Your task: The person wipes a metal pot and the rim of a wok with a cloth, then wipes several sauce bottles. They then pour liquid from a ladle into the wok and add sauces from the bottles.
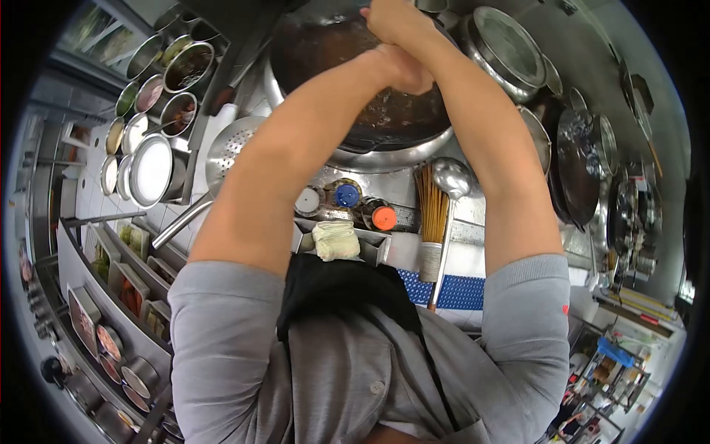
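My arms cross over a large dark wok (318, 52) with brown liquid and some bits in it, set in a shiny metal ring. My left hand (405, 70) is above the wok, bent down beneath my right wrist; its fingers are hidden. Beyond it, at the top edge of the view, my right hand (396, 21) looks curled closed, partly cut off. What it holds, if anything, does not show. Beside the wok lie a perforated skimmer (222, 152) on the left, a steel ladle (451, 177) and a bamboo wok brush (431, 214) in front.
Jars with a blue cap (346, 194) and an orange cap (384, 217) stand before me, near a folded cloth (336, 240). Several metal seasoning pots (151, 170) are on the left. A lidded pot (510, 48) and a second wok (577, 166) stand on the right.
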Demonstrator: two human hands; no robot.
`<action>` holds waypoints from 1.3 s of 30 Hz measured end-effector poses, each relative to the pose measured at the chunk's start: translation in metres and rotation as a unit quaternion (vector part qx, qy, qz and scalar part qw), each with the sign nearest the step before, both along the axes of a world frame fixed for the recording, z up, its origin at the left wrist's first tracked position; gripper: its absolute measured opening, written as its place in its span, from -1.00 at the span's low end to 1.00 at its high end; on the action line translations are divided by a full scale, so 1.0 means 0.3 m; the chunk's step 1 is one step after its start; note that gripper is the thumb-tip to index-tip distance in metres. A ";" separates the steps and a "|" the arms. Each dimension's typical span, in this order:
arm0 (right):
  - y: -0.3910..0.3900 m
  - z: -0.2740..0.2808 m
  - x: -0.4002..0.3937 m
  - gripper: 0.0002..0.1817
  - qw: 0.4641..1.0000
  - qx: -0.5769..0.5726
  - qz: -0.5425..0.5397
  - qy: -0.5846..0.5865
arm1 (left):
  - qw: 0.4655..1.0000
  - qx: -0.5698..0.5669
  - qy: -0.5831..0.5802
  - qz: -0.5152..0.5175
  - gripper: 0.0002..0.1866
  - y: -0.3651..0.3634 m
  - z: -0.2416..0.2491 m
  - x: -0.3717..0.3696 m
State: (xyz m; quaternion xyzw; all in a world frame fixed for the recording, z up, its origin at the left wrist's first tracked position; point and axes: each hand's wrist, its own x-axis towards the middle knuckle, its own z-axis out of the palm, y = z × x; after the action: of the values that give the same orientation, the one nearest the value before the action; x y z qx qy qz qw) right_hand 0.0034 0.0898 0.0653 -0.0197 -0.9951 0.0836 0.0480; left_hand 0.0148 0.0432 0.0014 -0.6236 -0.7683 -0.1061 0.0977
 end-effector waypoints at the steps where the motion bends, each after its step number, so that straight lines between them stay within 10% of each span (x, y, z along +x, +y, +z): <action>1: -0.003 -0.012 -0.002 -0.58 0.999 0.039 0.009 -0.013 | 1.000 0.027 -0.014 -0.002 -0.72 -0.006 -0.022 -0.005; 6: -0.032 -0.082 -0.007 -0.61 0.993 0.103 0.022 0.043 | 0.970 0.127 -0.175 -0.111 -0.53 -0.028 -0.242 -0.062; 12: -0.004 0.039 0.044 -0.60 0.996 -0.036 -0.077 0.020 | 0.993 -0.118 0.000 -0.010 -0.56 -0.109 0.116 0.027; 15: 0.134 0.029 0.062 -0.66 0.971 -0.168 -0.134 0.107 | 0.980 0.176 0.076 -0.045 -0.60 -0.180 0.055 -0.050; 20: 0.124 -0.045 0.142 -0.59 0.885 -0.444 -0.069 0.126 | 0.844 0.455 -0.247 0.141 -0.61 -0.283 0.089 -0.149; 30: -0.236 0.147 0.221 -0.72 0.718 -0.655 0.134 0.192 | 0.779 0.462 -0.417 0.076 -0.70 -0.637 0.466 0.027; 31: -0.285 0.188 0.282 -0.67 0.782 -0.601 0.043 0.159 | 0.765 0.437 -0.468 0.069 -0.68 -0.703 0.486 0.074; 38: -0.412 0.153 0.569 -0.75 0.490 -0.867 0.093 0.014 | 0.646 0.408 -0.645 -0.001 -0.62 -1.071 0.342 0.212; 39: -0.437 0.136 0.600 -0.73 0.534 -0.841 0.084 0.006 | 0.664 0.386 -0.640 0.013 -0.68 -1.089 0.313 0.230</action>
State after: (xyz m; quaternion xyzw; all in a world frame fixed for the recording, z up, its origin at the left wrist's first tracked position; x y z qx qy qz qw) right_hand 0.1835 -0.0413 0.1062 0.0335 -0.4622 0.8861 0.0077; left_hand 0.0837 -0.2836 0.0954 -0.2985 -0.5401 -0.7648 -0.1849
